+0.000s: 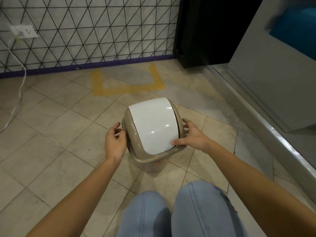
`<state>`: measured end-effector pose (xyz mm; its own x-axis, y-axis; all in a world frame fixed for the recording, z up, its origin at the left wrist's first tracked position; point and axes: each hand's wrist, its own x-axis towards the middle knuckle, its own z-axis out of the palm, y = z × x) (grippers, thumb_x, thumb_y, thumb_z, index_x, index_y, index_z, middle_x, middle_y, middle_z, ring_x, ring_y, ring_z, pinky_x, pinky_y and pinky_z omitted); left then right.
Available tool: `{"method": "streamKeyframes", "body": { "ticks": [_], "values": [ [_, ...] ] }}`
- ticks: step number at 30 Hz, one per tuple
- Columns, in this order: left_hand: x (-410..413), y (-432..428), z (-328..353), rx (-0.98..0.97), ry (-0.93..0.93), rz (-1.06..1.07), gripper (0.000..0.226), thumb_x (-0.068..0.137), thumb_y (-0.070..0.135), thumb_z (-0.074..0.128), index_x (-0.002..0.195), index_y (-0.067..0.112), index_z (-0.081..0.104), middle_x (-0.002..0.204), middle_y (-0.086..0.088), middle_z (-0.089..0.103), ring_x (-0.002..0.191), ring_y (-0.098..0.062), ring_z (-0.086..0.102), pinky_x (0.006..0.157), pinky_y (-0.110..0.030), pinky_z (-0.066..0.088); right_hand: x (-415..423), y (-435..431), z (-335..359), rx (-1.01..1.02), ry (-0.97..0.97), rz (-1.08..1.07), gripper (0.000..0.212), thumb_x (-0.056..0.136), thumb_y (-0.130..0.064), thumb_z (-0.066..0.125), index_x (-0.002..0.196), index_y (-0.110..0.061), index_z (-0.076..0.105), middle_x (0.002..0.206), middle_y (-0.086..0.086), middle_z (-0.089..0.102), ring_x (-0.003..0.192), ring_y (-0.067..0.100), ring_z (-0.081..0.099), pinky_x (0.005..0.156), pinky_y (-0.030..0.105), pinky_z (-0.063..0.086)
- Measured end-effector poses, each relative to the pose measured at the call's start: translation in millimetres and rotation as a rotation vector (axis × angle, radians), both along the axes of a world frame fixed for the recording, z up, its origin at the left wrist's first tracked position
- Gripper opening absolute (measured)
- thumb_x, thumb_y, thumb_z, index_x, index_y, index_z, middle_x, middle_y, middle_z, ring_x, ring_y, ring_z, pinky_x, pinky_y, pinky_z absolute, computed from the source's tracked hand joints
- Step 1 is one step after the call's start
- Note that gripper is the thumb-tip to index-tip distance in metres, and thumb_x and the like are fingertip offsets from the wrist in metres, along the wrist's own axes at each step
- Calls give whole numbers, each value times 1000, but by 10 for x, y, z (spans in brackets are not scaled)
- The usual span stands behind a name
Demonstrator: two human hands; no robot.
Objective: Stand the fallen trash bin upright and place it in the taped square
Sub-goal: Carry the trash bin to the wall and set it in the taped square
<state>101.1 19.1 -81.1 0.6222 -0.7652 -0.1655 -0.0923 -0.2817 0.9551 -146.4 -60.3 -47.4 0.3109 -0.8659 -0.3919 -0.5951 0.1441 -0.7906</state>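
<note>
Beige, white-lidded trash bin (152,132) stands upright on the floor between our left hand (114,142) and right hand (193,136), both grips open against its sides, with the taped square (127,81) just beyond, far-left.

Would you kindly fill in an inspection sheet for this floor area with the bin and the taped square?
Surface: beige tiled floor, some dark specks.
Job's things: trash bin, tan body with white swing lid, appears upright, standing short of the yellow taped square; the square holds nothing.
Clutter: nothing seen.
Hands: left hand open at the bin's left side; right hand open at its right side, thumb on the lid; firm grip cannot be told.
Cables: white cable hanging from a wall socket onto the floor, well left of the square.
Surroundings: wire grid on the wall, dark cabinet, grey door, metal threshold; the person's knees in jeans.
</note>
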Motion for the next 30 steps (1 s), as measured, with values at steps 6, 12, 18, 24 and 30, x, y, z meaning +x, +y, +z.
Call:
{"method": "streamKeyframes", "body": {
  "ticks": [6, 12, 18, 24, 30],
  "values": [
    [-121, 121, 86, -169, -80, -126, 49, 88, 34, 57, 134, 22, 44, 130, 1, 52, 112, -8, 52, 95, -30, 46, 76, 47, -34, -221, 53, 184, 133, 38, -30, 94, 144, -30, 13, 142, -2, 29, 132, 14, 26, 110, 36, 28],
    [-82, 162, 70, -162, -161, -328, 85, 77, 38, 71, 146, 31, 22, 138, 18, 36, 123, 3, 38, 95, -12, 33, 105, -3, -65, -236, 19, 154, 138, 35, -32, 95, 144, -32, 11, 145, -4, 27, 135, 15, 27, 111, 43, 31],
    [-32, 35, 117, -178, -109, -325, 85, 75, 47, 67, 146, 32, 23, 137, 25, 35, 122, 8, 37, 87, 2, 32, 213, -105, -86, -277, 2, 113, 136, 30, -33, 95, 143, -30, 17, 142, -4, 33, 133, 16, 31, 108, 46, 35],
    [7, -148, 89, -193, -102, -249, 78, 81, 37, 67, 146, 29, 26, 143, 12, 43, 125, -1, 42, 100, -17, 37, 345, -245, -105, -377, 3, 50, 131, 35, -25, 93, 143, -31, 19, 137, -5, 34, 130, 14, 32, 105, 36, 34],
    [82, -404, 86, -180, -114, -191, 71, 84, 30, 65, 145, 26, 28, 142, 8, 46, 124, -3, 46, 97, -14, 38, 484, -447, -131, -388, -21, 44, 125, 42, -22, 92, 142, -33, 18, 139, -5, 33, 130, 14, 32, 101, 32, 34]
  ]
}}
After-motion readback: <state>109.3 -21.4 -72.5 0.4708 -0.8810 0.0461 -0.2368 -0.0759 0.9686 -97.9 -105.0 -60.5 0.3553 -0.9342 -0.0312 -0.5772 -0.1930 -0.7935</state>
